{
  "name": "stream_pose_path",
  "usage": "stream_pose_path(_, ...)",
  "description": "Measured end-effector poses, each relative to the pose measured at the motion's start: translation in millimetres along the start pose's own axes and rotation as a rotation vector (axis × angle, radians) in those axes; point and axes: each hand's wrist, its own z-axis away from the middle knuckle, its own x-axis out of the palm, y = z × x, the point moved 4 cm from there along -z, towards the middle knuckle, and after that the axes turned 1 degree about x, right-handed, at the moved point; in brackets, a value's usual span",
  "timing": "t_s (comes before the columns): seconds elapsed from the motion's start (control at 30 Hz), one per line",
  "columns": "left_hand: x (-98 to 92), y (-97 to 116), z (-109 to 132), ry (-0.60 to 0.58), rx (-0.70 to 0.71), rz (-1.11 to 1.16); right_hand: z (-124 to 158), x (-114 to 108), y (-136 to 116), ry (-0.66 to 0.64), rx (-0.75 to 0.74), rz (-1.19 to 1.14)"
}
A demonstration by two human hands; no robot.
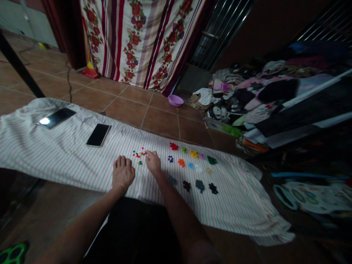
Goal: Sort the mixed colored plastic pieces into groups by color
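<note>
My left hand [123, 172] lies flat, palm down, on the striped cloth [74, 161], with nothing visible under it. Reaching into a loose mixed pile of small coloured pieces [139, 154] is my right hand [153, 162]. Its index finger points left at the pile's edge, and the other fingers are curled; anything between the fingertips is too small to make out. Right of this hand sit small heaps sorted by colour, among them red pieces [173, 146], dark blue pieces [171, 159], orange pieces [181, 162], yellow pieces [194, 154] and black pieces [213, 188].
Two phones lie on the cloth's left part, a dark phone [98, 135] and a shiny one [57, 118]. Beyond the cloth's far edge, a purple basin [175, 100] stands on the tiled floor before a flowered curtain [137, 40]. Clothes [247, 88] are heaped at the right.
</note>
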Motion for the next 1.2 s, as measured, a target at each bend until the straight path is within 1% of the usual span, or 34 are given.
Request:
stream_pose_path(0.17,0.1,0.5,0.7,0.017,0.023,-0.068,1.7,1.4,-1.4,0.011,0.035,0.024)
stream_pose_path(0.3,-2.7,1.4,0.5,0.004,0.022,-0.047,3.5,2.8,1.5,0.038,0.036,0.012)
stream_pose_path(0.47,-4.6,2.5,0.2,0.012,0.028,-0.049,1.8,3.3,12.3,0.088,0.042,-0.085)
stream_pose_path(0.57,-5.1,3.3,0.1,0.018,0.034,-0.076,-2.3,0.7,20.8,0.066,0.059,-0.173)
stream_pose_path(0.63,-5.4,3.4,0.1,0.015,0.033,-0.071,-6.4,-5.8,26.8,0.061,0.055,-0.188)
stream_pose_path(0.73,-5.3,3.0,0.4,0.011,0.025,-0.038,-15.3,-23.1,39.0,0.089,0.071,-0.117)
stream_pose_path(0.87,-4.2,2.5,0.9,0.012,0.026,-0.039,-30.6,-49.8,61.7,0.118,0.159,0.029)
stream_pose_path(0.97,-3.8,2.8,0.3,0.004,0.025,-0.04,-39.9,-65.7,77.8,0.138,0.205,0.093)
stream_pose_path(1.07,-4.1,3.7,-0.5,-0.007,0.028,-0.058,-44.9,-76.1,90.9,0.147,0.231,0.109)
stream_pose_path(1.2,-4.5,4.4,-0.5,0.002,0.037,-0.11,-47.4,-84.0,103.8,0.148,0.247,0.123)
